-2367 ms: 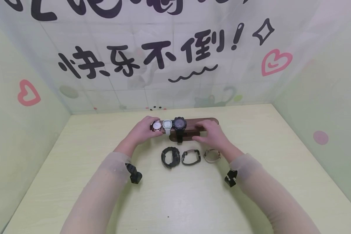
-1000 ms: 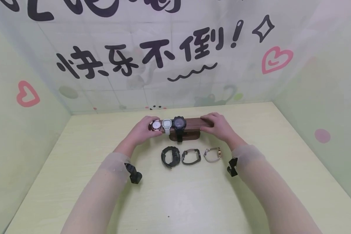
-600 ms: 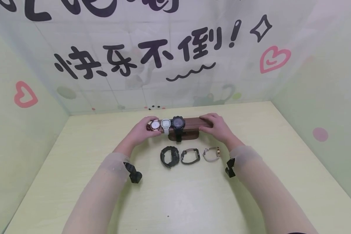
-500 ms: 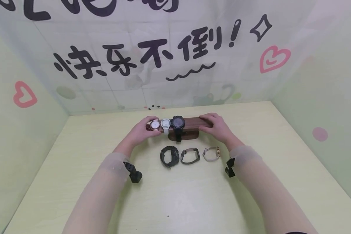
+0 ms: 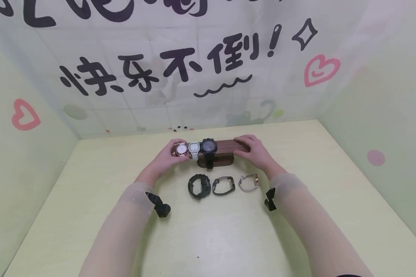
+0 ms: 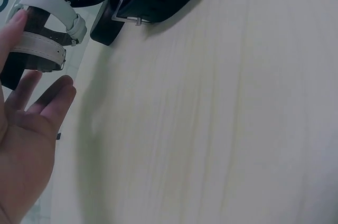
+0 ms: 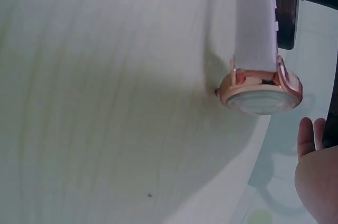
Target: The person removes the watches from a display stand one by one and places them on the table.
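Observation:
A dark brown wooden watch stand [image 5: 227, 147] stands toward the back of the table. On the left half of its bar sit a white-dialled watch [image 5: 182, 149], a white square watch [image 5: 194, 147] and a bulky black watch [image 5: 209, 146]. My left hand [image 5: 163, 158] holds the bar's left end, thumb in front by the white-dialled watch. At the right end my right hand [image 5: 257, 153] grips the bar, thumb in front and fingers behind. The left wrist view has the left hand [image 6: 29, 150] beside a white strap [image 6: 39, 44]; little of the right hand [image 7: 319, 179] appears in its own wrist view.
In front of the stand lie a black watch [image 5: 200, 186], a thin dark band [image 5: 223, 186] and a pale-strapped rose-gold watch [image 5: 249, 183], standing on edge in a row. A printed backdrop [image 5: 180, 88] rises behind the pale table [image 5: 208, 238], with side walls left and right.
My right hand has slid from the front of the bar to its right end and taken hold there. The left hand keeps its place. The head view has shifted slightly.

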The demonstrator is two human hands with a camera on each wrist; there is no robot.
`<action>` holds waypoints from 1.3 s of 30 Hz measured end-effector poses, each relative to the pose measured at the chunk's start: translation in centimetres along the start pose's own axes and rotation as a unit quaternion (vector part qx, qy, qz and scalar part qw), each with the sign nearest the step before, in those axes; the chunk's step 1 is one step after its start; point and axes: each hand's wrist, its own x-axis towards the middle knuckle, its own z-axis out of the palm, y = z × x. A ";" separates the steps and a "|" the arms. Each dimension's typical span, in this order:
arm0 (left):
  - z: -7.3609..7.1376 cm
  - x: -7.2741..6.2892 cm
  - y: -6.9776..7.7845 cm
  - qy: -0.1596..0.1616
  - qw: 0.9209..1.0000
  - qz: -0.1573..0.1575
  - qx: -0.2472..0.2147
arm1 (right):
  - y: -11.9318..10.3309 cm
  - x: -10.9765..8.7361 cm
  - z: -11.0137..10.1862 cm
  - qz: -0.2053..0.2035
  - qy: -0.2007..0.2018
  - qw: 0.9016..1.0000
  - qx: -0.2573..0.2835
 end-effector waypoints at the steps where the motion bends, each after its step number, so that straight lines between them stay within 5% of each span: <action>1: 0.0 0.2 -0.5 0.001 1.000 0.002 -0.006 | 0.0 0.0 0.0 0.001 -0.001 1.000 0.001; 5: 0.1 0.7 -1.6 0.003 1.000 0.009 -0.030 | -0.1 0.1 0.1 0.004 -0.004 1.000 0.002; 15: 0.1 0.5 -1.7 0.011 0.998 0.012 -0.056 | 0.0 0.1 0.1 0.008 -0.007 1.000 -0.001; 30: -0.7 -0.2 -1.5 0.039 0.999 0.009 0.014 | -0.2 0.0 0.0 0.011 -0.003 1.000 -0.003; 39: -1.1 -1.0 -1.8 0.063 0.998 0.002 0.019 | -0.3 -0.1 -0.1 0.016 -0.007 1.000 -0.004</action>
